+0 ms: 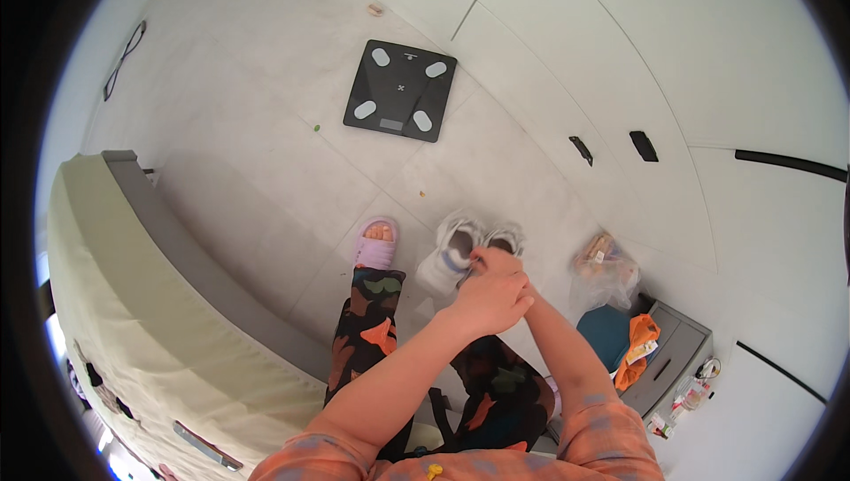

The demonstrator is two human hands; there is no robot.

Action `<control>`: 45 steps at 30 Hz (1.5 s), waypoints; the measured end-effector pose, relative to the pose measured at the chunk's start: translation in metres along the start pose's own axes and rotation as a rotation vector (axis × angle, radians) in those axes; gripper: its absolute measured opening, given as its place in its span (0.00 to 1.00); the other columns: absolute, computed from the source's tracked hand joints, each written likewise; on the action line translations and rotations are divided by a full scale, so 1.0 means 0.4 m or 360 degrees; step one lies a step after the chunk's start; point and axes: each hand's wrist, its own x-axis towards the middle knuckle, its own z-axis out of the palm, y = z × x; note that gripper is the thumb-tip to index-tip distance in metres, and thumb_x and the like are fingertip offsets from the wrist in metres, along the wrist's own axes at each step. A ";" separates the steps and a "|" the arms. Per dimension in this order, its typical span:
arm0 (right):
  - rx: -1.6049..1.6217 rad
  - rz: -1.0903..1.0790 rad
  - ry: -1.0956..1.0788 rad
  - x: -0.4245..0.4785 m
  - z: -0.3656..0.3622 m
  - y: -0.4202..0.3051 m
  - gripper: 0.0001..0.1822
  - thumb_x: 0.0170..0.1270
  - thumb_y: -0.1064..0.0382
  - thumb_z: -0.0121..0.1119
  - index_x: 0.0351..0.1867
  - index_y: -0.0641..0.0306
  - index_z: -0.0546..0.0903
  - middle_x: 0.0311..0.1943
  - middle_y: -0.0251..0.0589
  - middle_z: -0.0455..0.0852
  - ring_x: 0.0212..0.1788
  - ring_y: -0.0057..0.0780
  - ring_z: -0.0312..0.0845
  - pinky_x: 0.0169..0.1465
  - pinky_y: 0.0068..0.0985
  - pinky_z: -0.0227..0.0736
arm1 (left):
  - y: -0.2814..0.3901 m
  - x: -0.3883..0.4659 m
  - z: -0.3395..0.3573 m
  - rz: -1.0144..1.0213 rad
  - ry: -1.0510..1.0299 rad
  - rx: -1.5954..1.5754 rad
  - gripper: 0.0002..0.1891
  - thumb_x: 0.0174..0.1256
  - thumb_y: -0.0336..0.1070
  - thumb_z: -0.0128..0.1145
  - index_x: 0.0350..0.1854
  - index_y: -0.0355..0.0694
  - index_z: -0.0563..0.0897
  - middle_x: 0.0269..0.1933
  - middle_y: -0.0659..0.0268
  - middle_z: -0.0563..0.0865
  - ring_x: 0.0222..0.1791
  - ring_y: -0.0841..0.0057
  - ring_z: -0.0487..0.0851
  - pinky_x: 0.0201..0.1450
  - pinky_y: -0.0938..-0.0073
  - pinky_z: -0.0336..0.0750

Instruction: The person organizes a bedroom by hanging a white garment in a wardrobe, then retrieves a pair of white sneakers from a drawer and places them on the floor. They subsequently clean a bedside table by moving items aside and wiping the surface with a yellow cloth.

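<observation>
My left hand [490, 298] lies across the wrist area of my right hand, its fingers curled; whether it holds anything is hidden. My right hand [497, 260] reaches out just beyond it, over the heel ends of a pair of light sneakers. The left sneaker [443, 270] and the right sneaker [508, 232] stand side by side, blurred, with their dark openings showing. It cannot be told whether my right fingers grip a shoe or only hover over it. A lilac slide sandal [376, 252] is on my left foot.
A black glass bathroom scale [400, 91] lies on the tiled floor ahead. White cabinets [597, 69] run along the right. Nearby are a clear plastic bag [607, 278], a grey drawer unit [684, 341] and an orange cloth or bag [639, 348]. A bed with a pale cover [153, 282] borders the left.
</observation>
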 end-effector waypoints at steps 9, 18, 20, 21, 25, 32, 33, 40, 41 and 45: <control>0.0034 -0.0310 0.0721 0.132 -0.083 0.031 0.18 0.61 0.62 0.61 0.54 0.55 0.79 0.52 0.48 0.81 0.57 0.48 0.75 0.58 0.41 0.72 | -0.006 -0.005 -0.021 -0.0019 0.0050 0.0042 0.20 0.68 0.47 0.51 0.55 0.41 0.78 0.54 0.54 0.82 0.56 0.56 0.78 0.57 0.58 0.73; 0.0088 0.0225 -0.0416 -0.254 0.037 -0.117 0.19 0.65 0.55 0.55 0.56 0.55 0.76 0.54 0.44 0.81 0.58 0.42 0.76 0.61 0.41 0.69 | 0.003 0.005 -0.005 0.0050 0.0092 -0.0024 0.21 0.68 0.46 0.52 0.55 0.37 0.78 0.53 0.52 0.83 0.56 0.58 0.80 0.57 0.63 0.73; -0.0024 0.0093 -0.0244 -0.450 0.016 -0.102 0.18 0.65 0.54 0.56 0.55 0.54 0.78 0.53 0.40 0.82 0.58 0.39 0.76 0.63 0.39 0.66 | 0.013 0.020 0.013 0.0054 0.0040 -0.0037 0.21 0.68 0.46 0.53 0.56 0.37 0.78 0.53 0.53 0.83 0.55 0.60 0.80 0.57 0.65 0.73; 0.0048 0.0051 -0.0039 -0.551 0.008 -0.094 0.17 0.65 0.53 0.57 0.53 0.54 0.79 0.52 0.39 0.83 0.56 0.38 0.77 0.60 0.38 0.68 | 0.018 0.019 0.028 0.0049 0.0016 -0.0039 0.21 0.68 0.46 0.53 0.57 0.37 0.78 0.53 0.53 0.83 0.55 0.61 0.80 0.57 0.65 0.73; -0.0264 -0.0060 0.0728 -0.844 0.025 -0.118 0.12 0.63 0.56 0.59 0.45 0.55 0.82 0.45 0.37 0.84 0.51 0.36 0.79 0.57 0.36 0.69 | 0.029 0.020 0.056 0.0074 -0.0033 0.0041 0.20 0.69 0.44 0.54 0.56 0.36 0.78 0.51 0.55 0.84 0.52 0.65 0.81 0.55 0.68 0.74; 0.0198 0.0050 0.0996 -0.900 0.081 -0.118 0.07 0.60 0.58 0.59 0.32 0.57 0.82 0.35 0.33 0.85 0.46 0.35 0.79 0.57 0.34 0.69 | 0.074 0.000 0.118 0.0120 -0.0159 0.0180 0.19 0.69 0.42 0.54 0.56 0.36 0.78 0.48 0.58 0.85 0.47 0.70 0.82 0.50 0.72 0.75; 0.0222 0.0025 0.1030 -0.897 0.079 -0.118 0.07 0.60 0.58 0.58 0.31 0.56 0.82 0.34 0.33 0.84 0.45 0.36 0.79 0.55 0.34 0.70 | 0.090 0.004 0.120 0.0143 -0.0169 0.0204 0.19 0.69 0.42 0.54 0.56 0.36 0.78 0.47 0.58 0.85 0.46 0.71 0.82 0.49 0.72 0.75; 0.0129 0.0126 0.1213 -0.916 0.096 -0.096 0.11 0.61 0.57 0.55 0.25 0.59 0.80 0.27 0.39 0.83 0.40 0.39 0.79 0.47 0.37 0.72 | -0.145 -0.001 0.192 0.0092 -0.0116 0.0777 0.18 0.64 0.44 0.57 0.48 0.35 0.82 0.39 0.54 0.86 0.42 0.61 0.84 0.47 0.66 0.77; 0.0135 0.0141 0.1279 -0.926 0.117 -0.083 0.11 0.61 0.57 0.55 0.25 0.59 0.80 0.27 0.40 0.83 0.40 0.40 0.79 0.47 0.37 0.73 | -0.138 -0.029 0.207 0.0004 -0.0206 0.0829 0.17 0.64 0.44 0.57 0.47 0.35 0.83 0.39 0.54 0.87 0.42 0.62 0.85 0.47 0.67 0.77; 0.0233 0.0235 0.1218 -0.953 0.160 -0.053 0.12 0.62 0.56 0.53 0.28 0.61 0.82 0.30 0.42 0.86 0.42 0.41 0.80 0.47 0.40 0.74 | -0.156 -0.116 0.275 0.0021 -0.0170 0.0727 0.18 0.64 0.43 0.56 0.49 0.36 0.83 0.38 0.56 0.88 0.40 0.68 0.85 0.45 0.68 0.77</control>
